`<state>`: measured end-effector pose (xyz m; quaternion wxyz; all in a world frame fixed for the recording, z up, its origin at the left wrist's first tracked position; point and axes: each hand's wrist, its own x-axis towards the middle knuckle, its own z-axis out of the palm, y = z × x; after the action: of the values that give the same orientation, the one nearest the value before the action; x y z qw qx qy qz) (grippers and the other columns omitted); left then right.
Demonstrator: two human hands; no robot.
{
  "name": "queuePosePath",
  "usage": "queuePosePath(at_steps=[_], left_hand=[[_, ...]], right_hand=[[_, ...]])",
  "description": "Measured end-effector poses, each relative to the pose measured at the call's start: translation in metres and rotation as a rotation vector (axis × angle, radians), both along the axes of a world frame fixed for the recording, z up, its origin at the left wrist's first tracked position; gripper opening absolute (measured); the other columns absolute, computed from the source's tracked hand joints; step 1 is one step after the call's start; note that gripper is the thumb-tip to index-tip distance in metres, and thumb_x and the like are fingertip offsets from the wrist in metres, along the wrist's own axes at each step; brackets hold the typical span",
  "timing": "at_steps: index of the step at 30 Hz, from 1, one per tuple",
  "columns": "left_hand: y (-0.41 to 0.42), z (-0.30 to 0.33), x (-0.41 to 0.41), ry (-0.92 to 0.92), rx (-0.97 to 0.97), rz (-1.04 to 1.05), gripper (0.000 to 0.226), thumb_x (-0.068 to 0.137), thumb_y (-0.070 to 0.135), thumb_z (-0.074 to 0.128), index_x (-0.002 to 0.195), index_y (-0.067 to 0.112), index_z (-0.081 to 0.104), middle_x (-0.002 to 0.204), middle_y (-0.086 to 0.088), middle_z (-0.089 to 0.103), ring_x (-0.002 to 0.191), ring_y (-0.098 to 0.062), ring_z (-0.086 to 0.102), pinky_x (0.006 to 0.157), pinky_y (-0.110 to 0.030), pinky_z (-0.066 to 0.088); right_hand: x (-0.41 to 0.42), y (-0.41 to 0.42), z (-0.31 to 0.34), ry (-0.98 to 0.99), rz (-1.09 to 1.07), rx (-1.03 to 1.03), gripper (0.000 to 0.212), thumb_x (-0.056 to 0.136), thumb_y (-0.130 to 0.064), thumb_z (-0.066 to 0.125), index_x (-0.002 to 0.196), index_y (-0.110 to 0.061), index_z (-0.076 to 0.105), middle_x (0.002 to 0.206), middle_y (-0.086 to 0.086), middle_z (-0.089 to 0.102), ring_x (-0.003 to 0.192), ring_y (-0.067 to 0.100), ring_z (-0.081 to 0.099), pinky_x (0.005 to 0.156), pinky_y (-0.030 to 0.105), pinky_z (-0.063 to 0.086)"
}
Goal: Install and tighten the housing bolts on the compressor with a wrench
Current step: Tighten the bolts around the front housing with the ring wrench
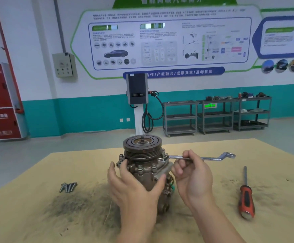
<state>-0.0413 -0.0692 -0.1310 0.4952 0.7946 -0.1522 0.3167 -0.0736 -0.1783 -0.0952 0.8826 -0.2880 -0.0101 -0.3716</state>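
My right hand (189,174) gripped the ring wrench (202,157), its near end at the flange of the compressor (143,165). My left hand (132,183) cupped the housing, standing upright mid-table (37,216). Loose bolts (68,186) lay left, a screwdriver (246,195) right.

This is a vocational training workshop for cars. The wall poster (167,41) shows a car and its parts, a charging station (137,90) stands on the floor, metal shelf carts (216,116) carry parts, and a red fire cabinet (1,102) stands left.
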Motion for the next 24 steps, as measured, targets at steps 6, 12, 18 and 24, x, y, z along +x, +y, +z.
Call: queuePosePath(at_steps=[6, 12, 18, 24], left_hand=[[0.045, 0.035, 0.089, 0.477, -0.294, -0.517, 0.051, 0.101, 0.055, 0.027, 0.128, 0.02, 0.053, 0.131, 0.006, 0.058, 0.121, -0.01, 0.05, 0.105, -0.032, 0.036], [0.023, 0.033, 0.114, 0.582, -0.374, -0.661, 0.035, 0.1, 0.033, 0.048, 0.095, 0.019, 0.079, 0.102, -0.004, 0.076, 0.105, -0.021, 0.068, 0.098, -0.042, 0.049], [0.041, 0.025, 0.112, 0.43, -0.286, -0.627, 0.038, 0.101, 0.024, 0.046, 0.08, 0.008, 0.074, 0.077, -0.018, 0.065, 0.073, -0.012, 0.055, 0.071, -0.031, 0.04], [0.05, 0.023, 0.085, 0.349, -0.309, -0.533, 0.033, 0.1, 0.021, 0.05, 0.084, 0.025, 0.078, 0.083, 0.012, 0.076, 0.081, -0.002, 0.067, 0.075, -0.024, 0.05]], right_hand=[[0.003, 0.005, 0.005, 0.129, -0.045, -0.243, 0.034, 0.098, -0.009, 0.041, 0.065, -0.011, 0.05, 0.049, 0.002, 0.037, 0.041, 0.014, 0.034, 0.042, 0.023, 0.027], [0.001, 0.005, 0.002, 0.188, -0.142, -0.334, 0.042, 0.098, -0.01, 0.042, 0.058, -0.017, 0.056, 0.049, 0.002, 0.038, 0.042, 0.014, 0.035, 0.044, 0.024, 0.028], [-0.002, 0.036, -0.017, 0.044, -0.639, -0.927, 0.024, 0.096, -0.036, 0.044, 0.076, -0.031, 0.056, 0.063, -0.006, 0.053, 0.055, 0.011, 0.049, 0.053, 0.018, 0.039], [0.001, 0.048, -0.02, 0.063, -0.855, -1.455, 0.03, 0.089, -0.045, 0.062, 0.08, -0.017, 0.065, 0.074, -0.008, 0.048, 0.061, 0.005, 0.046, 0.053, 0.024, 0.042]])
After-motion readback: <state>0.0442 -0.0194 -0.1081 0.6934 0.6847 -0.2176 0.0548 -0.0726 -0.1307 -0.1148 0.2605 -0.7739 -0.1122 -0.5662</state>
